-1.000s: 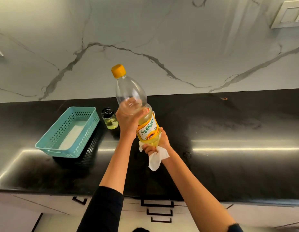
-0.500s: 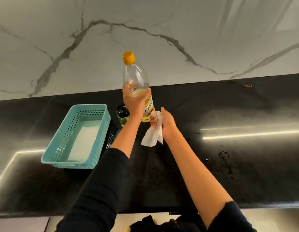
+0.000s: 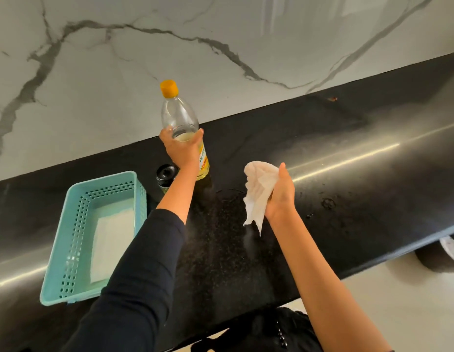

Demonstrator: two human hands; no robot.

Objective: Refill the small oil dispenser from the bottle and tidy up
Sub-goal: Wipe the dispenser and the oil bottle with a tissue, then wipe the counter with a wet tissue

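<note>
Bottle set down, left hand gripping it — right hand, clutching tissue, withdrew to its right; bottle-wiping seems done.

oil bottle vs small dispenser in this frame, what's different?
The oil bottle is tall and yellow-capped; the small dispenser is short and black-topped. The left hand grips the oil bottle; nothing holds the small dispenser. The oil bottle is in plain view; the left forearm hides part of the small dispenser. Both stand upright near the back of the counter.
</note>
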